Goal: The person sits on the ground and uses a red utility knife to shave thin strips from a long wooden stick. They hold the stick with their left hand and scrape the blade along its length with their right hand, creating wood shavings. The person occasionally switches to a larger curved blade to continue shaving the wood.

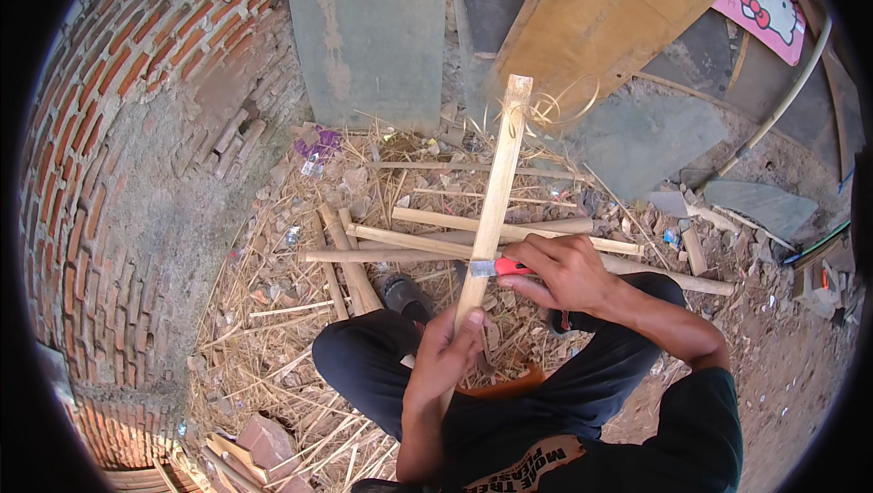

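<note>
A long, pale bamboo strip [496, 182] slants up and away from my lap. My left hand [444, 354] is closed round its lower part, the thumb lying along the top face. My right hand [568, 273] grips a red-handled utility knife [511, 266], its short blade lying across the strip just above my left hand. Thin curled shavings [547, 113] hang at the strip's far end. Under and beyond it, several bamboo pieces [582, 240] lie crossed on the ground in front of my feet. The strip's near end is partly hidden behind my left hand and forearm.
At the left rises a worn brick wall [118, 166]. Grey boards [368, 47] and a brown wooden panel [609, 11] lean at the back. Straw, shavings and rubble [273, 311] litter the ground. A pale pole [773, 115] stands at the far right.
</note>
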`<state>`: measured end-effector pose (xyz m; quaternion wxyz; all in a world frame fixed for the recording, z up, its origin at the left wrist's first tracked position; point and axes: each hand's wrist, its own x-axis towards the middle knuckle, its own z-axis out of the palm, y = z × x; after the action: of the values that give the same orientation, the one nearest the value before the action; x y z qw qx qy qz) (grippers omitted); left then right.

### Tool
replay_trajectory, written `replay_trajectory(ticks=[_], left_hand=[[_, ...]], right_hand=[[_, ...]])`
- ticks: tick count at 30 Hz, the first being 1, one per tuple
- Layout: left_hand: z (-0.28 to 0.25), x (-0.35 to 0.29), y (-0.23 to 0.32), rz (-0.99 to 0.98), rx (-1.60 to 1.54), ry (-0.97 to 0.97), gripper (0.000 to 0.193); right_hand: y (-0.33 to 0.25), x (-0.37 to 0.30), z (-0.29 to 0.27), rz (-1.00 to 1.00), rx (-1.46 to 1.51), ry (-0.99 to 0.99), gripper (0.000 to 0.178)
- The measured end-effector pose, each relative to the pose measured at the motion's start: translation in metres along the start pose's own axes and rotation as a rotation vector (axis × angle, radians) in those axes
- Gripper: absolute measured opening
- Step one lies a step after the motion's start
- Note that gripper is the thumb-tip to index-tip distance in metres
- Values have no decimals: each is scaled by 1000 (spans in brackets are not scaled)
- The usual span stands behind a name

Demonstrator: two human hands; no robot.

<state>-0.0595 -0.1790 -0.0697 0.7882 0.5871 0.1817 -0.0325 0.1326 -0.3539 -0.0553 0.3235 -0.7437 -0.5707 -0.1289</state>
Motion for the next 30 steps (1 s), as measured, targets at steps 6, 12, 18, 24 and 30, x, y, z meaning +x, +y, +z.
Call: replay_trajectory(ticks=[6,12,18,24,30], left_hand=[[0,6,4,15,32,-32,31],[9,12,-5,142,146,57,36],[9,23,-18,393,413,228,31],[16,19,1,429,662,325,32],[18,16,14,355,679,355,35]], right_hand=[[-2,2,1,-7,30,40,32],[-5,1,2,14,18,30,29],[-11,-2,5,-4,10,-16,30],[-14,-4,9,17,-1,-31,29],[-13,3,6,16,13,11,30]])
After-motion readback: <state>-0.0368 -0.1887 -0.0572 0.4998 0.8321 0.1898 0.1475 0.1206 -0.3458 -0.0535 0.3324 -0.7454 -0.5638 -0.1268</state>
